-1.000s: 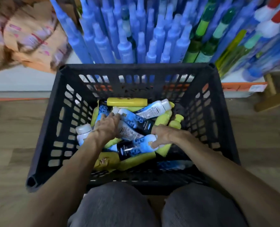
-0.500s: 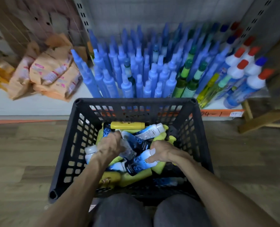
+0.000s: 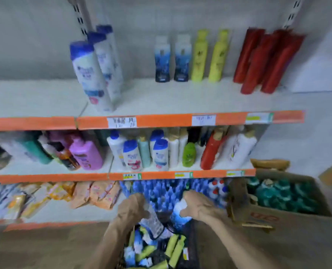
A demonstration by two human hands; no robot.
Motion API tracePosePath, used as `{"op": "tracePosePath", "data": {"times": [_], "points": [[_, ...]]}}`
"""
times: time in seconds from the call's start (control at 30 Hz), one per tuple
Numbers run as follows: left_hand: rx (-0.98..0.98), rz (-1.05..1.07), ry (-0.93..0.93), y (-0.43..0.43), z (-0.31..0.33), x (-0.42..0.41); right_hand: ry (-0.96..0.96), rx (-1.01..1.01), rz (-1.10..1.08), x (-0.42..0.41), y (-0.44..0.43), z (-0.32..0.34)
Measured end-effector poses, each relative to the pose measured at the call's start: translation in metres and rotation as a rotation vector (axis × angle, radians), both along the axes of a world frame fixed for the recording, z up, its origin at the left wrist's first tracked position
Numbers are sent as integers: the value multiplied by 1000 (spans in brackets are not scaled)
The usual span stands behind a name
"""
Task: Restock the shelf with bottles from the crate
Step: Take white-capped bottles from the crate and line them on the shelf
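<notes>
Both hands have lifted clear of the heap since a moment ago, each bringing a bottle up, and the view has swung from the crate to the shelving. Now the left hand (image 3: 131, 208) has its fingers curled round a pale bottle (image 3: 153, 224) of smooth plastic with a greyish label. Its long axis slants down and to the right, dark end lowest; blur hides which end is the cap. The right hand (image 3: 199, 207) wraps fingers and thumb round a blue-and-white bottle (image 3: 179, 214), roughly upright, rounded white end toward the shelves. Both bottles hang just above the black lattice-walled crate (image 3: 192, 247), cut off by the bottom edge, where loose bottles (image 3: 172, 246) in yellow-green and blue lie jumbled. Higher up, the top shelf (image 3: 161, 98), a flat white board with an orange edge strip, carries two matching blue bottles (image 3: 162, 59) standing beside slim yellow-green bottles (image 3: 199, 57), red bottles (image 3: 266, 61) and tall white blue-capped bottles (image 3: 91, 74). An open cardboard box (image 3: 289, 220) on the right holds teal caps. Price labels are unreadable.
</notes>
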State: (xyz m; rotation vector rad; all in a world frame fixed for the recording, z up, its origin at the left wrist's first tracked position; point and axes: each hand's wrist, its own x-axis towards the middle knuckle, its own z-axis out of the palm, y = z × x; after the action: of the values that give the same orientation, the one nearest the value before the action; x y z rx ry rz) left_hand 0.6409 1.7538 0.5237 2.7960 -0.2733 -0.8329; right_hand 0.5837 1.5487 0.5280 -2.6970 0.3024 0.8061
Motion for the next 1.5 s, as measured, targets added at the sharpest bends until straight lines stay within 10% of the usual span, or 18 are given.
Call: {"op": "tracePosePath", "data": {"times": [0.27, 0.57, 0.9, 1.5], "points": [[-165, -36, -297, -42, 262, 34, -348, -12, 32, 32, -41, 264], [-496, 92, -588, -43, 365, 78, -682, 145, -158, 71, -58, 368], [-983, 367, -412, -43, 363, 150, -845, 397, -452, 135, -61, 368], [-1011, 150, -439, -130, 285, 303, -747, 323, -346, 283, -125, 301]]}}
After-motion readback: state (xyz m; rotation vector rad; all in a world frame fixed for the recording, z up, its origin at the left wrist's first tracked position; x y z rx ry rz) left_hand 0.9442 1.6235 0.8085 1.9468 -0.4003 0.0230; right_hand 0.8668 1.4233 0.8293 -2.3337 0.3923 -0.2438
